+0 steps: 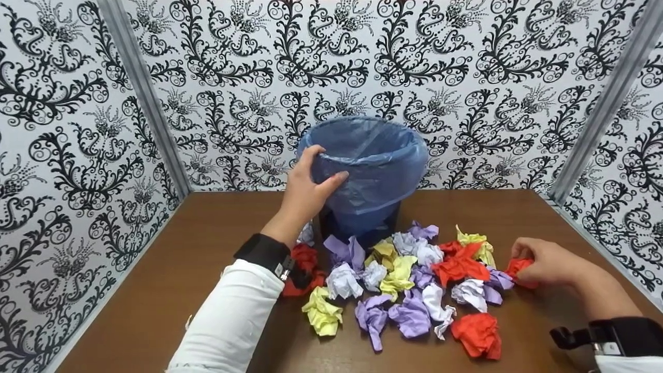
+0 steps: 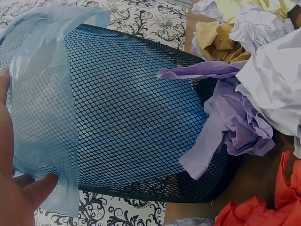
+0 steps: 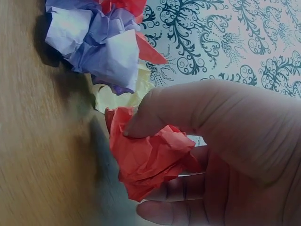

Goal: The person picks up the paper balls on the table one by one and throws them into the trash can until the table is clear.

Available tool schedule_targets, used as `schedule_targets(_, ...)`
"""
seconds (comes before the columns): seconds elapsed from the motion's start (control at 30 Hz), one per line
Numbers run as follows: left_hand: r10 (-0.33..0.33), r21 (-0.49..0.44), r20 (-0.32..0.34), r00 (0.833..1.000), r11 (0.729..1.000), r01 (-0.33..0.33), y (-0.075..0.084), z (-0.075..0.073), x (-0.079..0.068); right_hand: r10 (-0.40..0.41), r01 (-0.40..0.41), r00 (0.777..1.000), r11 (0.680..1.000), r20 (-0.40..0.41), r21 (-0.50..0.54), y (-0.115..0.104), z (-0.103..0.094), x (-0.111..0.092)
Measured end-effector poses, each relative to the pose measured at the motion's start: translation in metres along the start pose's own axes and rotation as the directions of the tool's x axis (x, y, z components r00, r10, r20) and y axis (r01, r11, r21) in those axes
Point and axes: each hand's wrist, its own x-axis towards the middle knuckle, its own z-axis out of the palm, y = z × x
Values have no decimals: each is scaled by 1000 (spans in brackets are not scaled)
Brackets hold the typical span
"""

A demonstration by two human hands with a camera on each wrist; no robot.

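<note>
Right wrist view shows a red paper ball (image 3: 150,157) pinched between the thumb and fingers of the right hand (image 1: 551,260). It should weigh almost nothing and feel dry and a little springy, denting if squeezed; a light hold on its thick, folded middle ought to serve better than tugging at a loose corner, which might tear. Its surface is a matt, bright red, broken by sharp creases and ragged edges. It is at the right end of the scattered papers, near a purple paper ball (image 1: 499,281), low over the counter (image 1: 217,233); whether it touches the wood I cannot tell. The left hand (image 1: 304,191) grips the upper side of a dark mesh bin (image 2: 136,108), thumb spread across the blue liner (image 1: 373,181). The bin looks light and fairly stiff, the thin liner likely slippery, so the rim seems the surest hold.
</note>
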Motion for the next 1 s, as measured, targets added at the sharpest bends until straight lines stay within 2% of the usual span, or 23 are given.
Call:
schedule_targets(0.23, -8, 18, -4, 1000, 1000, 8, -1, 0, -1, 33, -32, 999, 998, -19, 53, -6, -7, -3)
schedule_targets(0.57, -7, 23, -15, 1000, 1000, 7, -2, -1, -3, -63, 53, 991, 995, -122, -82, -12, -19, -5)
schedule_targets(0.73, 16, 12, -8, 1000, 1000, -15, -1, 1, -3, -63, 59, 987, 998, -149, -28, -20, -26, -10)
schedule_targets(1.0, -36, 11, 7, 999, 999, 36, 1, 0, -2, -93, 102, 984, 994, -153, 47, -44, -52, -2)
